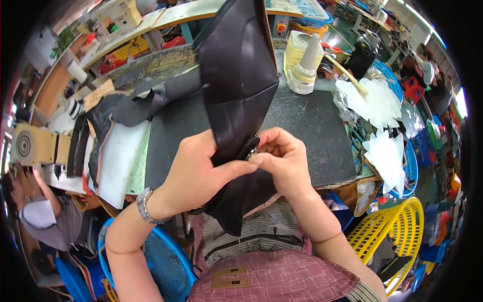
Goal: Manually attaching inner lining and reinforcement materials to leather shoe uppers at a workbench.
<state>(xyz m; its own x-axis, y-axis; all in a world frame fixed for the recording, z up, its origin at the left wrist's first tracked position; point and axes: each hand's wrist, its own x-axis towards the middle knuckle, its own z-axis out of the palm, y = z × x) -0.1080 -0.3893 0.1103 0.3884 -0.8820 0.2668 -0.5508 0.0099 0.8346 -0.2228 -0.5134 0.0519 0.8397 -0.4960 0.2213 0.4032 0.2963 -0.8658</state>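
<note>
A long dark brown leather piece (pixel 236 75), folded and stitched like a boot upper, stands tall in front of me above the table. My left hand (pixel 188 166) is wrapped round its lower part, the thumb pressed across the front. With the thumb and fingers of my right hand (pixel 287 158) I pinch a small leather tab (pixel 248 147) that has a shiny metal fitting on it. I cannot make out the fitting's exact kind. The lower end of the leather hangs over my lap, and its lining edge shows.
Under my hands is a black work mat (pixel 312 121). A glue pot with a pale cone top (pixel 306 68) stands beyond it. More dark leather pieces (pixel 136 105) lie left. A yellow basket (pixel 390 226) and a blue basket (pixel 168 261) flank me. Another person (pixel 45 211) sits far left.
</note>
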